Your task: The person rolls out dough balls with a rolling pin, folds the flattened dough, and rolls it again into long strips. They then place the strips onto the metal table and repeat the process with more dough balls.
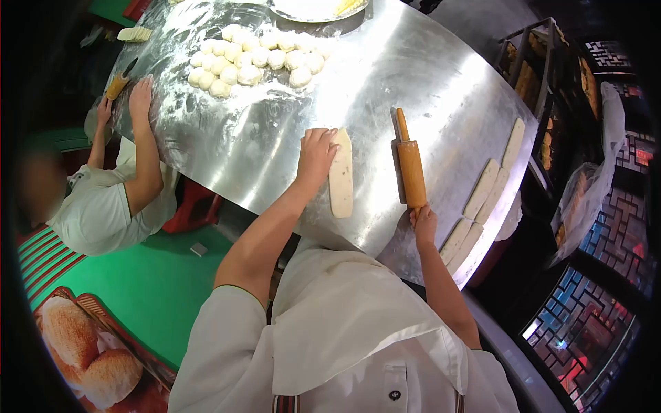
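We see the left hand [317, 155] lying on the far end of a flat dough strip [341, 180]. Its grip is loose, with the fingers laid over the dough rather than closed round it, as far as the warped view lets us judge. The right hand [425, 224] has its grip clamped on the near handle of the rolling pin [411, 168]. The pin lies on the table [427, 76] just right of the strip, apart from it.

The right grip sits at the near table edge. The left grip is further in, with open floured steel beyond it up to a heap of dough balls [255, 58]. Right of the pin's grip, rolled strips [482, 196] line the table's rim. Well left of the left grip, another person's hands [141, 93] rest at the table's edge beside a small tool [117, 86].

The table is shiny steel, dusted white. Below it we see a green floor [144, 282] and a red stool [193, 206]. A dark rack [544, 62] stands beyond the right rim.
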Available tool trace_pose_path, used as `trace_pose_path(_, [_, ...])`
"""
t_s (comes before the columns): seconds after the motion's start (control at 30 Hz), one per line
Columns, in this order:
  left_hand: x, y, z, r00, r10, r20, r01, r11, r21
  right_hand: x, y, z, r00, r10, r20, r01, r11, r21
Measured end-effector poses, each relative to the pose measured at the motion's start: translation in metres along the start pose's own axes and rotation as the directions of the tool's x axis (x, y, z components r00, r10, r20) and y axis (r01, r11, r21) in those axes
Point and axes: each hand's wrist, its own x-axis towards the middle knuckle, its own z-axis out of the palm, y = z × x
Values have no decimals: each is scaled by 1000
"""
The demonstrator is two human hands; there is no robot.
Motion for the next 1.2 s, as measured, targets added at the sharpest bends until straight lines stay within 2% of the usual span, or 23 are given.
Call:
trace_pose_path(0.1, [25,-11,11,998,61,-25,-62,997,-44,1,0,4,1000,-2,-25,2,1000,-9])
trace_pose_path(0.17, [32,-13,13,993,92,75,-82,989,-122,2,1,6,999,-14,-37,14,1000,11])
trace_pose_path(0.27, [36,-17,15,980,103,168,-84,989,-119,3,3,6,999,-16,-46,17,1000,18])
trace_pose_path(0.37, [42,-10,8,990,40,132,-12,978,-206,2,2,6,999,8,-52,-8,1000,12])
trace_pose_path(0.5, [45,-17,2,968,115,224,-92,989,-112,1,4,8,998,6,-61,-4,1000,27])
trace_pose_path(0.6, [49,-17,5,959,135,248,-102,985,-139,2,6,7,998,8,-60,-6,999,34])
trace_pose_path(0.67, [51,-16,4,970,139,199,-90,967,-238,3,7,6,998,3,-62,-2,1000,26])
trace_pose_path(0.9, [63,-11,0,927,97,363,-78,995,-67,1,4,10,996,-34,-87,36,999,16])
trace_pose_path(0.97, [70,-3,-8,892,-103,441,184,972,-147,-2,1,7,998,-41,-38,41,999,1])
trace_pose_path(1.0, [69,-3,-8,891,-99,443,181,973,-145,-6,-2,4,999,-47,10,47,999,-13])
trace_pose_path(1.03, [67,-3,-5,966,53,253,-50,999,-19,-13,-14,7,999,-45,8,45,999,-9])
trace_pose_path(1.07, [64,-4,-3,967,240,81,-250,957,148,-22,-25,13,996,-85,10,85,995,44])
trace_pose_path(1.1, [55,-9,4,966,242,90,-253,956,149,-32,-37,17,992,-123,10,121,988,96])
trace_pose_path(1.13, [43,-14,11,924,375,70,-381,892,244,-38,-45,16,983,-155,98,160,987,-35])
trace_pose_path(1.17, [35,-20,15,862,503,61,-491,801,343,-37,-42,22,982,-154,105,159,987,-33])
trace_pose_path(1.2, [34,-21,13,862,502,64,-491,798,349,-35,-36,31,964,-257,70,263,959,-106])
